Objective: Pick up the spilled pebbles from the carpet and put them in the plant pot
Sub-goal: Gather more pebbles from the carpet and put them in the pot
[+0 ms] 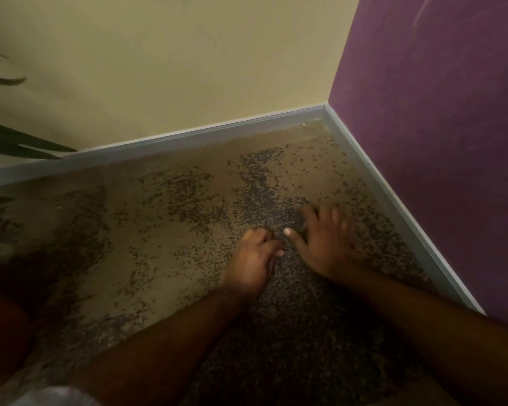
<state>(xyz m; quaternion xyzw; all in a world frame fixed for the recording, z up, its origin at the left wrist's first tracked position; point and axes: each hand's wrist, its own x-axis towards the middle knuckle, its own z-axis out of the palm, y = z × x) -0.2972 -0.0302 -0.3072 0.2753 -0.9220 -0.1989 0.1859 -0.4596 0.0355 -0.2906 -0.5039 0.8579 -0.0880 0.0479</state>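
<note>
Small dark spilled pebbles [255,183] lay scattered in patches over the beige carpet [147,253], thickest in a dark band by my hands near the corner. My left hand [254,263] sat curled, fingers bunched onto the pebbles. My right hand [323,241] lay spread flat on them, thumb out; long green plant leaves [15,142] at far left

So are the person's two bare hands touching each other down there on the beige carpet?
Apart. The head view shows a strip of small dark pebbles between the left hand and the right hand.
</note>
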